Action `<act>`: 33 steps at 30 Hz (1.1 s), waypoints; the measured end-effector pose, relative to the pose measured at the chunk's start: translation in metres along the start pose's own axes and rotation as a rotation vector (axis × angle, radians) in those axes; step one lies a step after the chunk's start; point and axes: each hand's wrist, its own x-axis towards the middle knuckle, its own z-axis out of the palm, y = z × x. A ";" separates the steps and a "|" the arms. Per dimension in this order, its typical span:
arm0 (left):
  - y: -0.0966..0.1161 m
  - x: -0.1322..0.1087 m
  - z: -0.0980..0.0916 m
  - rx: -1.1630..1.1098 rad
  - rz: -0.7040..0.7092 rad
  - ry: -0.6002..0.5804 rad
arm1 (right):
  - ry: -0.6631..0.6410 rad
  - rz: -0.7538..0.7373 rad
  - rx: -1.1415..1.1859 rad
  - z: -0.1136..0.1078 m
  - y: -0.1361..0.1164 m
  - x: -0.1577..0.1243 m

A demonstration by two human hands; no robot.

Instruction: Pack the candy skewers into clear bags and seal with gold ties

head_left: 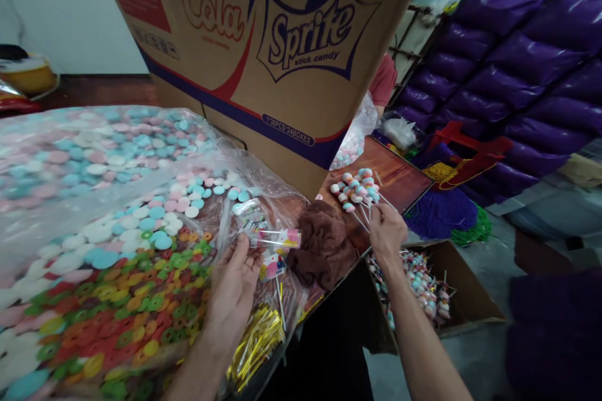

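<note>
Between thumb and fingers, my left hand (239, 269) pinches a small clear printed plastic bag (279, 238) with pink and yellow on it. Just below that bag is another printed wrapper (270, 267) with a white stick under it. Over on the right, my right hand (388, 229) is closed at the white sticks of several marshmallow lollipops (357, 188) in pink, white and blue, lying on the table. How many sticks are between its fingers I cannot make out. A brown cloth (324, 241) lies crumpled between my hands.
Clear plastic holds marshmallow discs (155, 219) and colourful gummy rings (155, 301) on the left. Gold twist ties (256, 341) lie at the front edge. A tall carton (263, 75) stands behind. An open box of wrapped lollipops (423, 282) sits low right; purple packs (512, 62) are stacked beyond.
</note>
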 end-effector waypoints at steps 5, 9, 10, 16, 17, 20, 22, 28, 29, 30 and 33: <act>-0.005 0.005 -0.005 -0.014 -0.030 0.021 | 0.055 0.223 0.335 -0.024 -0.001 -0.050; -0.007 0.007 -0.006 -0.022 -0.042 0.097 | -0.022 0.406 0.770 -0.044 -0.018 -0.083; -0.007 0.008 -0.006 -0.026 -0.046 0.108 | -0.062 0.420 0.835 -0.049 -0.023 -0.088; -0.007 0.009 -0.006 -0.035 -0.057 0.105 | -0.189 0.292 0.909 -0.070 -0.040 -0.099; -0.007 0.008 -0.006 -0.031 -0.058 0.106 | -0.198 0.250 0.887 -0.073 -0.041 -0.099; -0.008 0.007 -0.008 -0.016 -0.040 0.095 | -0.240 0.115 0.808 -0.082 -0.043 -0.096; -0.009 0.006 -0.010 -0.005 0.004 0.059 | -0.258 0.016 0.755 -0.088 -0.045 -0.094; -0.009 0.004 -0.012 0.061 0.162 -0.010 | -0.275 -0.150 0.697 -0.099 -0.051 -0.090; -0.008 0.004 -0.012 0.078 0.179 -0.019 | -0.288 -0.132 0.714 -0.098 -0.050 -0.090; -0.008 0.004 -0.012 0.094 0.196 -0.026 | -0.304 -0.110 0.734 -0.098 -0.049 -0.091; -0.005 0.005 -0.012 0.128 0.244 -0.023 | -0.326 -0.086 0.768 -0.096 -0.046 -0.093</act>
